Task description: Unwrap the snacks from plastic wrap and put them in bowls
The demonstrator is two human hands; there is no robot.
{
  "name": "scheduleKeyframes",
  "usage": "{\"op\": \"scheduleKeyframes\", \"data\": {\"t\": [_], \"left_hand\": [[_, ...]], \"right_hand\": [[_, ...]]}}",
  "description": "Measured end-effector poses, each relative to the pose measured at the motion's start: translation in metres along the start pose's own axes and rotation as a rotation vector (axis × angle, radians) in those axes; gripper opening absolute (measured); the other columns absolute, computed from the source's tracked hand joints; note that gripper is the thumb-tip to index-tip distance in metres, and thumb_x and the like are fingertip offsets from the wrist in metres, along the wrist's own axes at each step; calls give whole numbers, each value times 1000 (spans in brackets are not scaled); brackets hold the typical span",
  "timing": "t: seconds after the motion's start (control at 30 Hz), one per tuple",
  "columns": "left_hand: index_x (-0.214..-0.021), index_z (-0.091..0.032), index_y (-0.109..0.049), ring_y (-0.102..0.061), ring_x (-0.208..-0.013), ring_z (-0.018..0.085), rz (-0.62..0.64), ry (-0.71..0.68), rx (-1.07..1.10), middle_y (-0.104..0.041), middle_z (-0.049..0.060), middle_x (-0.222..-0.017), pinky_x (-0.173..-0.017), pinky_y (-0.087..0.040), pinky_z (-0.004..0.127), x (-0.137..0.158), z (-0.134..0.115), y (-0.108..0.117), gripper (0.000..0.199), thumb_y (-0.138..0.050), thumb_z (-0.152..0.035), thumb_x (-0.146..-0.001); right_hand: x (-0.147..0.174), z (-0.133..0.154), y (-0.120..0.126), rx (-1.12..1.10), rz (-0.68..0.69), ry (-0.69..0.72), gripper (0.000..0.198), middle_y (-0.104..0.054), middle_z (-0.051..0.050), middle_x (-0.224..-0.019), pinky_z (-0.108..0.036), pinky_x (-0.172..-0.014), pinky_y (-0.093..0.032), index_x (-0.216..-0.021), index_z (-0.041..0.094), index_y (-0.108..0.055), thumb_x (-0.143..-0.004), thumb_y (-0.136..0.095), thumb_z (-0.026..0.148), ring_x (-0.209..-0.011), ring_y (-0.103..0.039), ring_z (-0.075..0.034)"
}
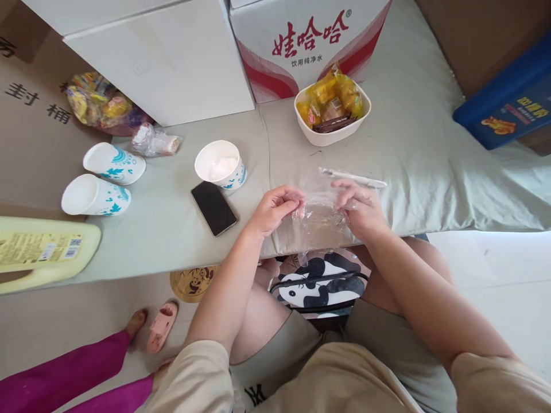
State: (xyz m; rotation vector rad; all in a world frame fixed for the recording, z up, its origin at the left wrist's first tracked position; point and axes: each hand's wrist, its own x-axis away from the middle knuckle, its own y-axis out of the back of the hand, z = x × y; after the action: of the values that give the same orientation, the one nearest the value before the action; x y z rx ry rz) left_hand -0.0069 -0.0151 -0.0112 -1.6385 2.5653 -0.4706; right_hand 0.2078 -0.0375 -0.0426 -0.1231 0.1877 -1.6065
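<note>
A clear, crinkled plastic bag (321,221) is stretched between my two hands near the table's front edge. My left hand (278,209) pinches its left side between thumb and curled fingers. On the other side, my right hand (361,209) has its thumb and bent fingers closed on the bag. Just beyond the right fingertips lies a thin white stick-shaped thing (355,177), whose kind I cannot make out. To the left of my left hand is a black phone (214,209), with a white paper bowl (232,172) holding something white behind it.
A white tub (331,137) of wrapped snacks stands before a white-and-red carton (310,46). Two paper cups (114,198) lie tipped at the left, near a yellow jug (47,249). A blue container (508,97) is at the right. Another person's legs (73,367) show lower left.
</note>
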Motion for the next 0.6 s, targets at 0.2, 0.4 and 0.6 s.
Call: {"op": "scheduleKeyframes", "data": {"t": [0.2, 0.4, 0.6], "left_hand": [[-79, -19, -77, -60, -73, 14, -9, -5, -188, -71, 4, -82, -67, -48, 28, 0, 0, 9, 11, -71, -25, -72], [-82, -21, -78, -62, -91, 19, -24, -169, -411, -69, 7, -98, -78, -49, 32, 0, 1, 18, 22, -58, -28, -80], [-108, -25, -67, -61, -84, 14, -162, -185, -360, -68, 3, -101, -74, -48, 27, -1, 4, 14, 37, -73, -23, -72]], "right_hand": [[-2, 4, 8, 19, -6, -39, 15, -64, -6, -122, -32, -64, -47, -70, 22, -61, -72, -73, 30, -91, -63, -21], [-8, 7, 8, -30, -142, -211, 41, -57, -7, -139, -35, -70, -56, -121, 31, -54, -82, -66, 41, -92, -68, -21], [-2, 7, 2, 72, 59, -264, 78, -64, 0, -88, -34, -60, -53, -142, 32, -36, -77, -78, 40, -67, -63, -17]]}}
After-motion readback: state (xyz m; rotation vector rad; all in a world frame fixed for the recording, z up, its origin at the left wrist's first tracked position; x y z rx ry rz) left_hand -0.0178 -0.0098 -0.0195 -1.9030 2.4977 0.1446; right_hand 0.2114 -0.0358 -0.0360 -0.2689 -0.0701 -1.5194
